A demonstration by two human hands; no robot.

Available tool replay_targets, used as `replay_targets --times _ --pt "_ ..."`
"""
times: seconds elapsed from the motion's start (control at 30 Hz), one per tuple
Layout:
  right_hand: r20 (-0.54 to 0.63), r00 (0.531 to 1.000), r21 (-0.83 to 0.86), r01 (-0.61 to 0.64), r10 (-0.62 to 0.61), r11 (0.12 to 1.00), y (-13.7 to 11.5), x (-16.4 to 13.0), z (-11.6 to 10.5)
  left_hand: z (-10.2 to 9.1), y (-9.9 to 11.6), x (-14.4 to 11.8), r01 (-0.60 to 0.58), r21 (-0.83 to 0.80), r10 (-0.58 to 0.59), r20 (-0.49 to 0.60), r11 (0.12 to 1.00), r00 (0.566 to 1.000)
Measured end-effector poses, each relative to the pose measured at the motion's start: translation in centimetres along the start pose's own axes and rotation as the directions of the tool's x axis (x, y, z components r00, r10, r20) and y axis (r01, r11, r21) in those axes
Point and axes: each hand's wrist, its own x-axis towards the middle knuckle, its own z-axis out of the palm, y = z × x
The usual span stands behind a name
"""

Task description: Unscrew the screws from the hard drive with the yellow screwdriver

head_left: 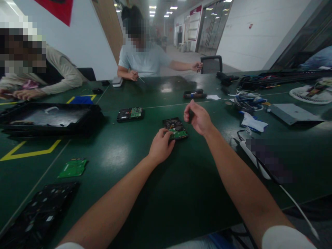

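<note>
Green-boarded hard drive (175, 128) on dark table (135, 193), both hands on/over it.

Left hand (160, 147) rests on drive's near-left corner, fingers curled down onto its edge, pinning it flat; nothing lifted. Right hand (198, 118) hovers just above and right of drive, not touching it, fingers loosely closed round a small dark object, too small to name. Drive lies circuit-board side up. Second hard drive (130, 114) sits left and a bit beyond the drive, well apart. Loose green circuit board (73, 168) lies far left and nearer than drive. Black open tray (49, 117) is far left of drive, past second one. White cloth (252, 122) and tangle of cables (246, 100) lie right of drive. Two other people sit across table beyond drive, their hands near own work.
</note>
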Motion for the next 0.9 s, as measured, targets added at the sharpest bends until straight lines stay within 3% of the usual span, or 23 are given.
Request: replay_targets --times 0.47,0.9 --pt "-0.041 0.999 0.021 0.006 -0.005 1.0 0.34 0.26 -0.27 -0.06 0.03 -0.01 0.013 0.003 -0.013 0.017 1.0 1.0" --pt "0.075 0.997 0.079 0.014 -0.02 0.997 -0.01 0.03 -0.1 -0.13 0.18 -0.03 -0.001 0.005 0.001 0.004 1.0 1.0"
